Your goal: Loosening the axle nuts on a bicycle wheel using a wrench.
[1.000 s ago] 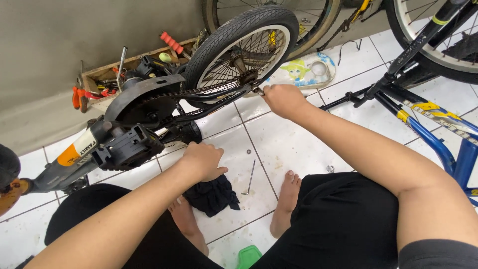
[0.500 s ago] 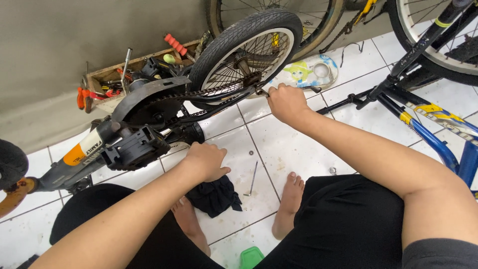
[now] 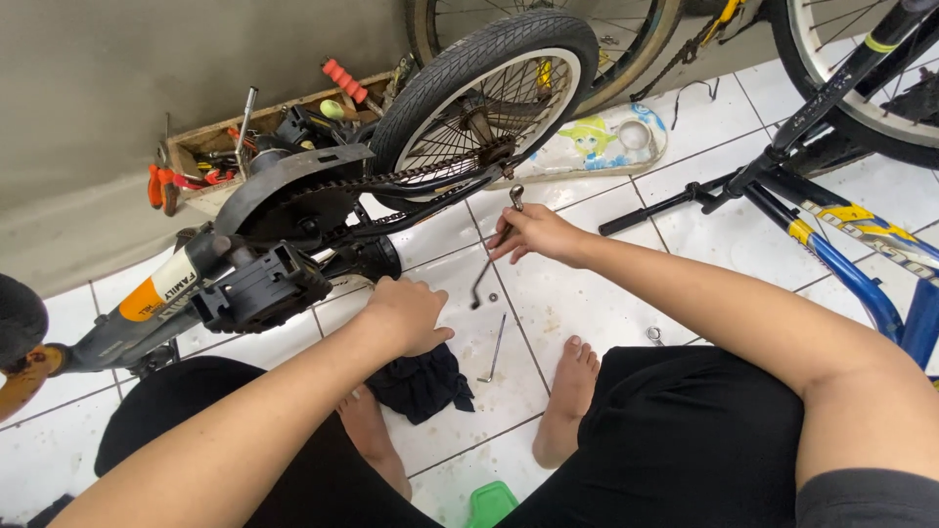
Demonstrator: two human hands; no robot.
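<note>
Down on the tiles, a wrench held at an upturned bicycle

Gripped in the right hand (image 3: 536, 235), the slim metal wrench (image 3: 497, 242) slants below the knobby rear wheel (image 3: 486, 90); the left hand (image 3: 406, 315) rests curled, empty, above a black rag (image 3: 423, 383), while a wooden toolbox (image 3: 201, 156) of red-handled tools sits at the wall

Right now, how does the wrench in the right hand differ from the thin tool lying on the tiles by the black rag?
The wrench is held in the right hand, its ring end raised toward the rear wheel; the thin tool lies flat and untouched on the floor tiles. The wrench looks dark and thicker; the thin tool is slim, pale, bent at one end. Both are long metal tools.
</note>
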